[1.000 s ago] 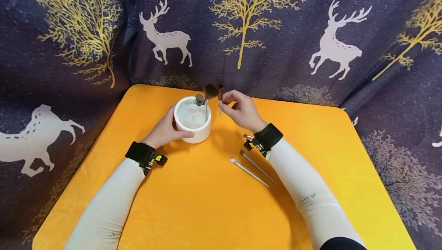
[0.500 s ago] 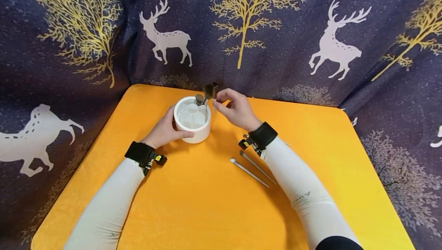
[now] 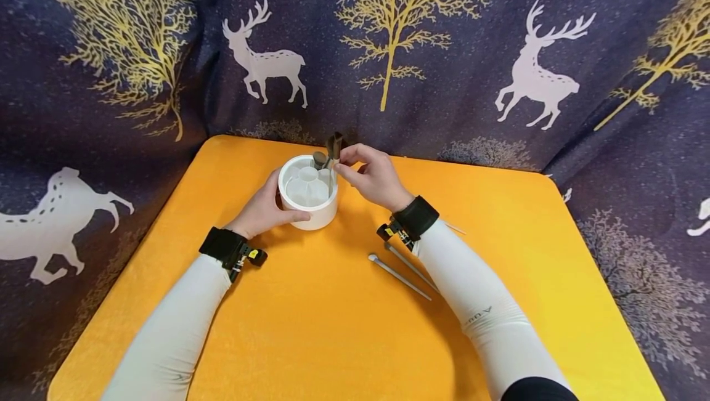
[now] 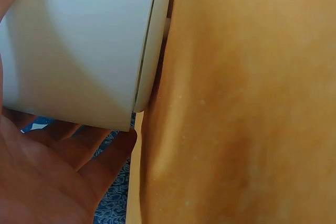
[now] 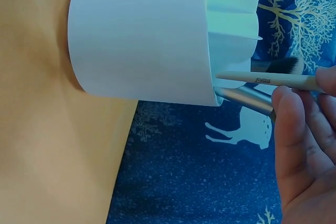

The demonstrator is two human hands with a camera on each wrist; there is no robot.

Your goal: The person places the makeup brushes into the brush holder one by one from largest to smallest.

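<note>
A round white brush holder (image 3: 314,218) with inner compartments stands on the orange table, and my left hand (image 3: 262,209) grips its left side, thumb across the front. In the left wrist view the fingers (image 4: 100,166) curl round the holder's wall (image 4: 79,45). My right hand (image 3: 375,177) pinches a makeup brush by its pale handle (image 5: 268,79), bristles up, at the holder's right rim. In the right wrist view the handle's tapered tip points at the opening. Two dark-bristled makeup brushes stand in the holder; the shorter one (image 3: 320,159) leans at the back.
On the table (image 3: 310,327), a pale-tipped brush (image 3: 399,276) and a dark-tipped brush (image 3: 409,264) lie right of the middle, the latter partly under the right forearm. Another thin handle (image 3: 456,227) shows beyond that arm. A dark curtain (image 3: 444,99) with deer and trees hangs behind.
My right hand has moved left with the makeup brush, from beside the holder to its right rim. The left hand and the holder have stayed in place.
</note>
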